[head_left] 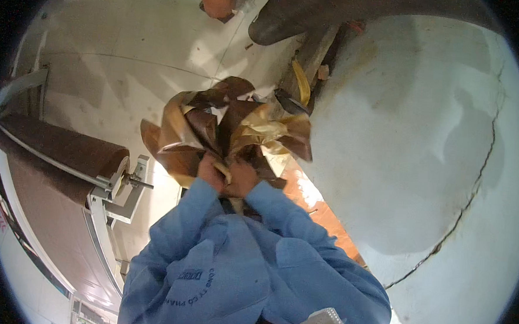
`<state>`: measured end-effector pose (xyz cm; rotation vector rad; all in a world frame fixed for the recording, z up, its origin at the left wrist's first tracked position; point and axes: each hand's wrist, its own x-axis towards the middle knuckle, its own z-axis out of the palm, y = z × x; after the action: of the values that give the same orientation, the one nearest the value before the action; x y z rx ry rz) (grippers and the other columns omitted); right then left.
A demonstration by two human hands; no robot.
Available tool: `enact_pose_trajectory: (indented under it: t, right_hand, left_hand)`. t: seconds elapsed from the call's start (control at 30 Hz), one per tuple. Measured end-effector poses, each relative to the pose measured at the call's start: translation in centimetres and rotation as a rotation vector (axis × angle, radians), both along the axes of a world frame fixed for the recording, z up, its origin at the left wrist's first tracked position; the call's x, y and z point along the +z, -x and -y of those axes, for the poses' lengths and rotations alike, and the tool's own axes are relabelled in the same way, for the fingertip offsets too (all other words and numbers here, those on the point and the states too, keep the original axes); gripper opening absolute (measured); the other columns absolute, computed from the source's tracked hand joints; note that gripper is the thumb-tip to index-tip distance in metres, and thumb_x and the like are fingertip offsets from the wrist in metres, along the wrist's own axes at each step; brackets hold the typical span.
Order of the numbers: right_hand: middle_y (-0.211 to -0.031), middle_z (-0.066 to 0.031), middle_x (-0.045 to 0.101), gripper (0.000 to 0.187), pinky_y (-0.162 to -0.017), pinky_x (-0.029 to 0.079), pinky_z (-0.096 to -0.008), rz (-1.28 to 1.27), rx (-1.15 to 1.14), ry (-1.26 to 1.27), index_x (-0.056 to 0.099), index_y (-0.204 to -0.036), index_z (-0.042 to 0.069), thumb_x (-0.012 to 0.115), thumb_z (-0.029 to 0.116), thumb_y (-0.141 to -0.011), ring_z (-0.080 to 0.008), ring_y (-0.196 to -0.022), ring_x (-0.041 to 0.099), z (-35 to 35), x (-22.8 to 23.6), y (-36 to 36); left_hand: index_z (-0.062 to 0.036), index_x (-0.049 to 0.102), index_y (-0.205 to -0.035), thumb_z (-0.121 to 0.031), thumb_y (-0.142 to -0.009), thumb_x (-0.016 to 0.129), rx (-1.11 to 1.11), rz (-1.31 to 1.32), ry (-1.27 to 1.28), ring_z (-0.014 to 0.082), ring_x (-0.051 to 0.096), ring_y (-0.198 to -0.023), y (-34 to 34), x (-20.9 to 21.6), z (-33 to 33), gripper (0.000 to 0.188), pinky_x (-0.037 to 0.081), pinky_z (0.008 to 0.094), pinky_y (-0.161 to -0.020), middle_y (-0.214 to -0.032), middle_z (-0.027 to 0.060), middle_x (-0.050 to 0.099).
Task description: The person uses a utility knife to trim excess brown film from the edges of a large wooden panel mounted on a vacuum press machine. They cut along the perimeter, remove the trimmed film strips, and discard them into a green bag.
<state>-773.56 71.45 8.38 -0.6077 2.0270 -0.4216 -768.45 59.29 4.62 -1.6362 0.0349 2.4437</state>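
A crumpled bundle of shiny brown and gold sheet material (200,123) stands in front of my body, its loose folds flaring outward; I cannot tell whether it is plastic or paper. At its near side, my left hand (211,172) is closed on the gathered sheet. Close beside it on the right, my right hand (243,177) also grips the gathered part. A short pale yellowish strip (226,173) shows between the two hands. The folds partly cover the fingertips of both hands.
To the left, a roll of brown material (66,146) sits on a metal frame (125,205). A long crack runs through the pale surface (412,158) on the right. An orange sheet (316,209) lies beside it. A yellow strip (302,82) and a dark brown bulky shape (337,16) are farther off.
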Motion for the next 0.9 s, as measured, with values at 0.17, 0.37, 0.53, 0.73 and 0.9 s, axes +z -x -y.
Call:
enact_pose_trajectory:
  t: [0.17,0.37,0.53,0.73,0.9]
  right_hand:
    - [-0.096,-0.0244,0.067,0.08,-0.082,0.053,-0.048,0.22,-0.28,0.061,0.065,-0.112,0.0,0.079,0.061,-0.062,-0.0401,-0.092,0.066,-0.3,-6.0,2.8]
    - [-0.107,-0.0228,0.066,0.086,-0.084,0.055,-0.0408,0.765,-0.529,0.237,0.06,-0.115,-0.004,0.086,0.055,-0.059,-0.0334,-0.096,0.067,-9.4,-14.9,10.0]
    - [-0.136,-0.0246,0.05,0.116,-0.101,0.046,-0.0381,0.783,-0.386,-0.065,0.028,-0.146,0.0,0.089,0.046,-0.059,-0.0345,-0.12,0.053,-18.1,-25.5,13.7]
    - [-0.136,-0.0236,0.052,0.092,-0.105,0.043,-0.0386,0.541,-0.387,-0.38,0.045,-0.139,0.002,0.087,0.03,-0.063,-0.0325,-0.123,0.052,-26.8,-34.6,17.4]
    - [-0.14,-0.0231,0.047,0.093,-0.101,0.047,-0.0384,0.574,-0.519,-0.37,0.038,-0.143,0.003,0.085,0.018,-0.064,-0.034,-0.124,0.051,-33.2,-41.7,20.5]
  left_hand:
    - [0.0007,0.053,-0.127,-0.032,-0.092,0.062,-0.586,0.021,0.211,0.0309,0.061,-0.111,0.8,-1.1,5.0,0.049,0.056,0.045,-0.09,-0.125,0.0152,0.058]
    - [0.0081,0.048,-0.133,-0.026,-0.099,0.057,-0.911,-0.054,0.26,0.026,0.059,-0.117,6.7,-4.6,-0.5,0.049,0.058,0.0399,-0.089,-0.126,0.0168,0.059]
    - [0.0062,0.054,-0.129,-0.027,-0.098,0.059,-1.018,-0.3,0.548,0.023,0.057,-0.12,10.1,-8.9,-8.7,0.045,0.049,0.0367,-0.099,-0.13,0.019,0.058]
    - [0.001,0.058,-0.125,-0.02,-0.099,0.055,-1.035,-0.241,0.657,0.0207,0.06,-0.116,8.2,-16.0,-10.3,0.033,0.044,0.0331,-0.102,-0.123,0.0154,0.064]
    - [-0.0019,0.061,-0.122,-0.021,-0.099,0.056,-1.02,-0.022,0.62,0.0172,0.063,-0.107,2.9,-19.7,-8.2,0.03,0.048,0.0311,-0.091,-0.114,0.0113,0.068]
